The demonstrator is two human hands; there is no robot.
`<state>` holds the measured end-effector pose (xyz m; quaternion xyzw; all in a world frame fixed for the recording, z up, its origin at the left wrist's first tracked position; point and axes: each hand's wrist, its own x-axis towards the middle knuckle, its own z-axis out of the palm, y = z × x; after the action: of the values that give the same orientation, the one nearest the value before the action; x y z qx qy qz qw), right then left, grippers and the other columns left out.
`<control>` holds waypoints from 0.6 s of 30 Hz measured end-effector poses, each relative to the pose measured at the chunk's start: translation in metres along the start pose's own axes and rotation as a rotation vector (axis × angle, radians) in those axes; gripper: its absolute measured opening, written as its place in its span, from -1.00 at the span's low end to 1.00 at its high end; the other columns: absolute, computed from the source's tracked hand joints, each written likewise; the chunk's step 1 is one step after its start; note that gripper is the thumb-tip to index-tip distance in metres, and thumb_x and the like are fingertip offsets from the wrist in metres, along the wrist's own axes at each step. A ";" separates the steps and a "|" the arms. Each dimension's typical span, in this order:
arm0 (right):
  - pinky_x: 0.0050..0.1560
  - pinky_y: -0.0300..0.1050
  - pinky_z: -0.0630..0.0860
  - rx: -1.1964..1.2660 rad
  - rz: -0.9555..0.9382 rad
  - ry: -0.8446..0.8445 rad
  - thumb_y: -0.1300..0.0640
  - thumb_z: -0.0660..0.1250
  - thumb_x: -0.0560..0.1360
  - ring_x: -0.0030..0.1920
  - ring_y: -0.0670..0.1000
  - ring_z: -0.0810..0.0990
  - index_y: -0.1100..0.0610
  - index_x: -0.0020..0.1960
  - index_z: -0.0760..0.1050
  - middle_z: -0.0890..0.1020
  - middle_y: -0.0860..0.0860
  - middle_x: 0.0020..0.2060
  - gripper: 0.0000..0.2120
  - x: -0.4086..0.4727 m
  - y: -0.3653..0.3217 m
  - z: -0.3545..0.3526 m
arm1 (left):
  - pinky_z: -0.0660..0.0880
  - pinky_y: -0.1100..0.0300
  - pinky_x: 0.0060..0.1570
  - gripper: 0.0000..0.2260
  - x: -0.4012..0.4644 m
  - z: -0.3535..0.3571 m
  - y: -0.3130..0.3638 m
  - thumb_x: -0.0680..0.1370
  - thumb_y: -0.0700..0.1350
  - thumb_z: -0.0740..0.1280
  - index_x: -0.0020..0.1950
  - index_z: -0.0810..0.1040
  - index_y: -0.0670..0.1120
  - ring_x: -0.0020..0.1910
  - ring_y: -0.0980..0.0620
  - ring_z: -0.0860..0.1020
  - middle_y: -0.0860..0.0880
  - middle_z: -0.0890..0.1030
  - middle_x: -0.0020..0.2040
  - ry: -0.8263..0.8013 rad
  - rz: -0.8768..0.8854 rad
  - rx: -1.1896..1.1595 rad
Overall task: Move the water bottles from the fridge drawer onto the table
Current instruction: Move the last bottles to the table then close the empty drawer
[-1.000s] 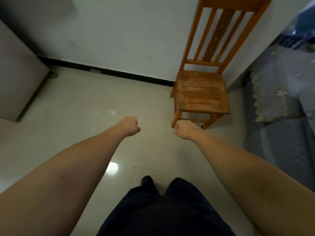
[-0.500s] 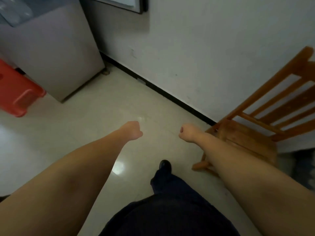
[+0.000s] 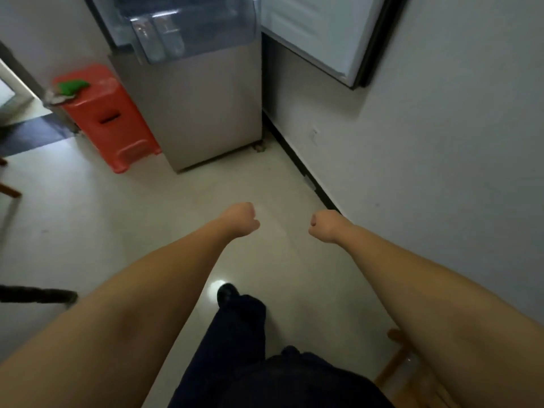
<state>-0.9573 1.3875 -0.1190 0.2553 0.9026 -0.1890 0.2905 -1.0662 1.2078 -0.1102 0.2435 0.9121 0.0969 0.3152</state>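
A grey fridge [image 3: 206, 113] stands ahead at the top of the view with its upper door [image 3: 323, 33] swung open to the right. A clear drawer [image 3: 188, 28] is pulled out of it, and two or three water bottles [image 3: 160, 36] lie inside at its left. My left hand [image 3: 240, 219] and my right hand [image 3: 323, 225] are held out in front of me as fists over the floor, both holding nothing, well short of the fridge. No table surface is in view.
A red plastic stool [image 3: 109, 116] with a green cloth on it stands left of the fridge. A white wall [image 3: 441, 142] runs along the right. A wooden chair [image 3: 412, 375] sits at the bottom right. A doorway opens at the far left.
My view has swung left from the chair and wall to the open fridge. My fists have kept the same pose, and a foot has stepped forward.
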 end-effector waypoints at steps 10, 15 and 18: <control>-0.08 -0.11 0.37 -0.014 -0.073 0.097 0.16 0.18 0.57 -0.03 0.16 0.49 0.20 -0.26 0.41 0.50 0.20 -0.18 -0.76 0.147 -0.122 -0.129 | 0.45 0.12 0.14 -0.71 0.136 -0.158 -0.047 0.57 -0.13 0.26 0.24 0.52 -0.25 0.20 -0.16 0.52 -0.21 0.55 0.21 0.100 0.021 -0.035; -0.03 -0.11 0.42 0.016 -0.163 0.175 0.15 0.20 0.55 0.10 0.19 0.54 0.20 0.03 0.51 0.56 0.18 -0.01 -0.83 0.202 -0.193 -0.191 | 0.48 0.10 0.06 -0.77 0.194 -0.244 -0.088 0.54 -0.17 0.26 0.07 0.61 -0.26 0.10 -0.17 0.57 -0.23 0.63 0.07 0.186 0.018 -0.073; -0.14 -0.13 0.39 0.011 -0.208 0.187 0.16 0.20 0.52 -0.04 0.16 0.55 0.13 -0.27 0.39 0.49 0.11 -0.20 -0.81 0.239 -0.228 -0.219 | 0.47 0.12 0.06 -0.76 0.221 -0.279 -0.103 0.54 -0.16 0.26 0.08 0.61 -0.28 0.09 -0.17 0.58 -0.24 0.64 0.08 0.228 0.011 -0.083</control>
<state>-1.3484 1.3961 -0.0572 0.1783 0.9463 -0.1985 0.1826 -1.4298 1.2243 -0.0425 0.2225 0.9359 0.1636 0.2186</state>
